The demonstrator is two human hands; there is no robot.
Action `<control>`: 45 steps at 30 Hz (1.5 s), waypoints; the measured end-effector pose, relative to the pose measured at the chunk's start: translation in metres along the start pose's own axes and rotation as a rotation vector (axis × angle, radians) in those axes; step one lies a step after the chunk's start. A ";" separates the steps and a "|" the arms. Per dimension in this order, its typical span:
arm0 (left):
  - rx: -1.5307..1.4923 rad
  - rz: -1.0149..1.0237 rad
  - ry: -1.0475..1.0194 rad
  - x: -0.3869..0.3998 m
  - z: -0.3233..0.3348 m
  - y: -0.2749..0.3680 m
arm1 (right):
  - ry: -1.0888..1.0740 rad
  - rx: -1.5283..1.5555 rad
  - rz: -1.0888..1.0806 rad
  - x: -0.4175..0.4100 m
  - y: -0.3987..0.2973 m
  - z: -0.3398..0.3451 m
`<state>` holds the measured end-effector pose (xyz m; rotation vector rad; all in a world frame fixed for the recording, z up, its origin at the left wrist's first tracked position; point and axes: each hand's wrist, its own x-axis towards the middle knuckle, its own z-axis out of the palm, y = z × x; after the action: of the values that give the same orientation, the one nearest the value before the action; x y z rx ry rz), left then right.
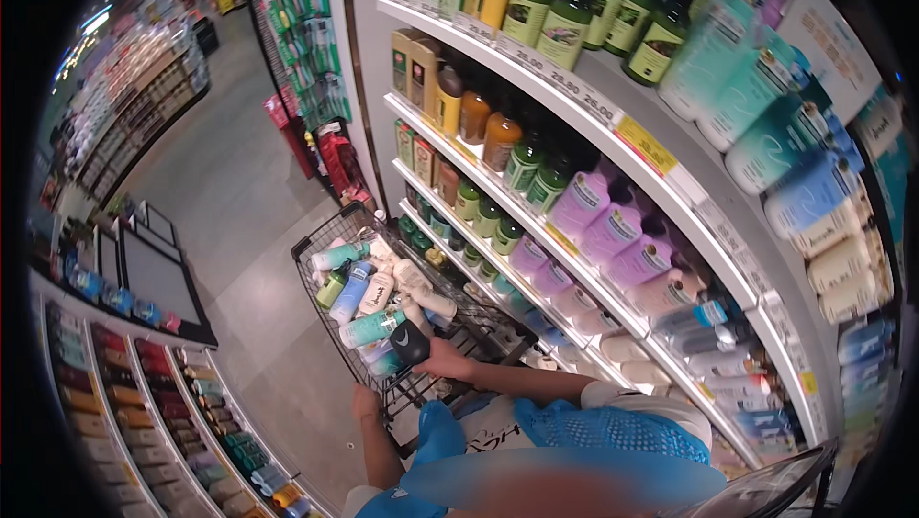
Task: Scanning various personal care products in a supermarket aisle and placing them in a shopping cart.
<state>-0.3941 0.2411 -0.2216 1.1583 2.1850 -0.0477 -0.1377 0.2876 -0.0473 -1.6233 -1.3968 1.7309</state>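
My right hand grips a black bottle above the near end of a black wire shopping cart. My left hand is at the cart's near left side; its fingers look curled, but whether they hold the rim is unclear. Inside the cart lies a jumble of pump and squeeze bottles. Among them are a teal-and-white bottle just left of the black one, a blue bottle, a green bottle and several cream bottles, one bearing dark lettering.
Along the right side runs a tiered white shelf stocked with green pump bottles, purple bottles and teal bottles. Hanging toothbrush packs are beyond it. Another product shelf stands at lower left, beside the tiled aisle floor.
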 end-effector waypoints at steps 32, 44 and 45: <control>-0.340 1.515 1.113 -0.233 -0.285 0.552 | 0.162 0.143 -0.389 0.072 0.097 -0.045; -0.482 1.214 0.999 -0.273 -0.304 0.660 | -0.125 0.423 -0.126 -0.012 0.037 -0.091; -0.648 1.325 1.108 -0.268 -0.296 0.659 | -0.102 0.410 -0.106 -0.007 0.040 -0.089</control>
<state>0.0483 0.5422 0.3326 2.1734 1.3560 2.0428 -0.0422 0.2992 -0.0620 -1.2355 -1.0571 1.9055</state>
